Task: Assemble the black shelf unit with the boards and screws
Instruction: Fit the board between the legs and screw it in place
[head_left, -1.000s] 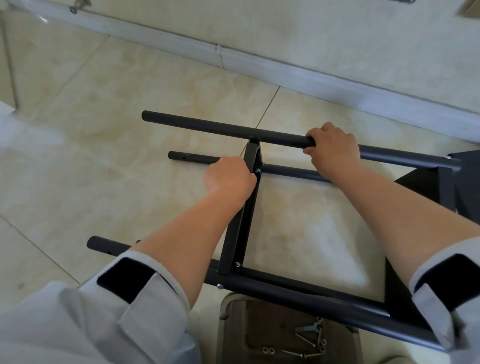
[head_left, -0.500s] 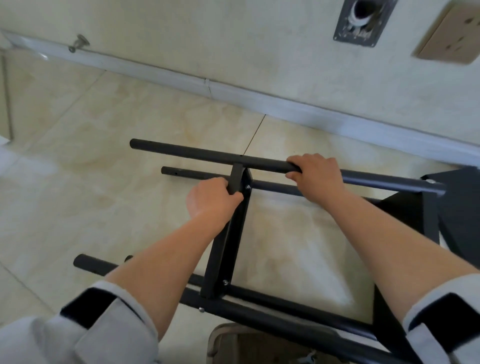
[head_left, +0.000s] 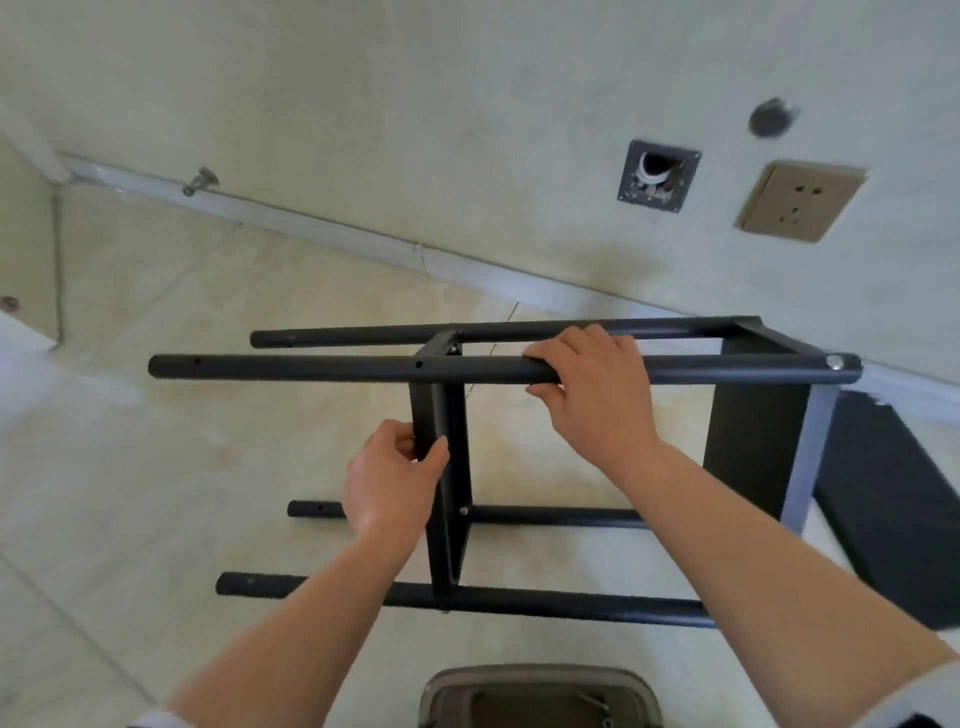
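The black shelf frame (head_left: 467, 467) lies on its side on the tiled floor (head_left: 156, 415), long tubes running 9 to 3 o'clock. The right hand (head_left: 592, 384) wraps the top tube (head_left: 311, 368); the left hand (head_left: 389, 478), nearer, pinches the upright board (head_left: 441, 415) (its edge between thumb and fingers). The wall (head_left: 467, 130) crowds 12 o'clock; open floor lies toward 9, and a screw tray (head_left: 540, 696) sits at 6.
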